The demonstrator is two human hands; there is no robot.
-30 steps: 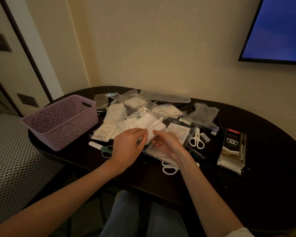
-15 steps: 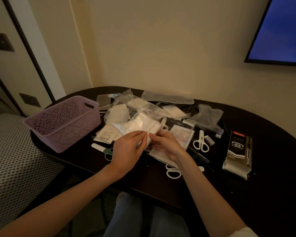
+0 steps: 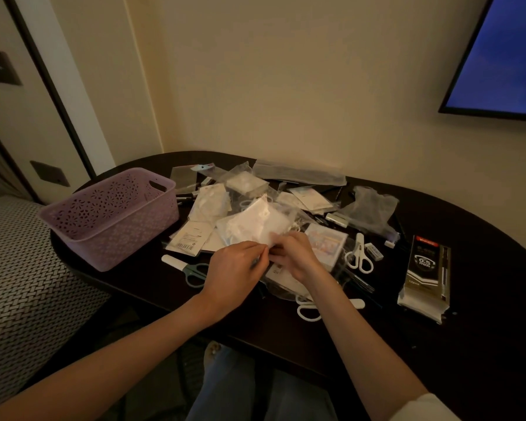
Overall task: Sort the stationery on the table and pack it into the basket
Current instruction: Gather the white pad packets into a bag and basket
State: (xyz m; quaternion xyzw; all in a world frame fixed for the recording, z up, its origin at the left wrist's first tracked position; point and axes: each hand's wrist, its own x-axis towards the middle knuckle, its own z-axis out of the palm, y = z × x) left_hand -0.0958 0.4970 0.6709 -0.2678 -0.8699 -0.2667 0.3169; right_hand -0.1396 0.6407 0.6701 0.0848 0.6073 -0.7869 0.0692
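The lilac perforated basket (image 3: 109, 217) stands at the table's left end, and just right of it, above the heap of packets, the left hand (image 3: 231, 275) and right hand (image 3: 292, 256) pinch the near edge of a clear plastic bag of white items (image 3: 249, 223). It looks light, limp and slippery, best held by that edge or cradled beneath. Its contents are unreadable, and the basket's inside is hidden.

Two bare forearms reach forward and converge at the centre. The left hand (image 3: 236, 270) is knuckles-up, fingers curled, fingertips pinched together. The right hand (image 3: 293, 256) sits just beside it, fingers bent inward, also pinching. Fingertips of both hands nearly touch. A pale sleeve edge shows at the right elbow.
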